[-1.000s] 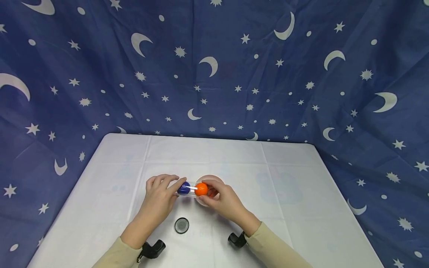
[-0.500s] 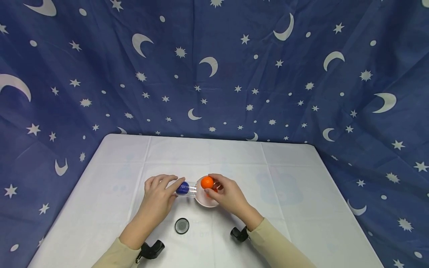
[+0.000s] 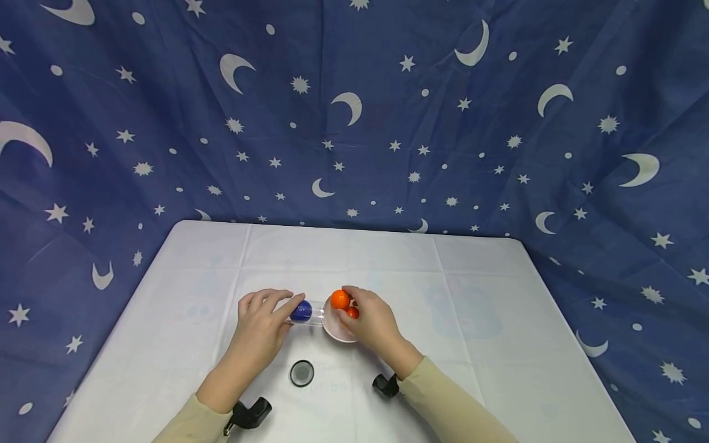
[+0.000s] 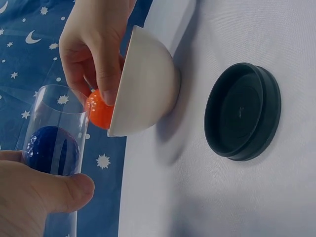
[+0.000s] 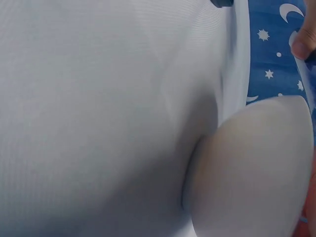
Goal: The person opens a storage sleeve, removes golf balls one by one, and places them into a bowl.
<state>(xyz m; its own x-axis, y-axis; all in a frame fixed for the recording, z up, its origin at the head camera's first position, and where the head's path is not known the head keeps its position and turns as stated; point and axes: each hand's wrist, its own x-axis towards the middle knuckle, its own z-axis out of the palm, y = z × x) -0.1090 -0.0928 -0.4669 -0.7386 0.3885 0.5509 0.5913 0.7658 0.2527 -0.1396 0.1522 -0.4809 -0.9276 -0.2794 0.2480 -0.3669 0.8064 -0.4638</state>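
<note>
Left hand (image 3: 260,328) grips a clear tube (image 3: 318,314), lower centre of the head view.
A blue ball (image 3: 301,311) sits inside; just right, the right hand (image 3: 375,321) pinches an orange ball (image 3: 340,299) by the rim of a white bowl (image 3: 336,331).

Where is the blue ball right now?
In the head view, the blue ball is inside the clear tube that the left hand holds, just to the left of the pale bowl.

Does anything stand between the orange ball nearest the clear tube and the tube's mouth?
Nothing visible stands between the orange ball and the open end of the clear tube; a blue ball sits deeper inside.
</note>
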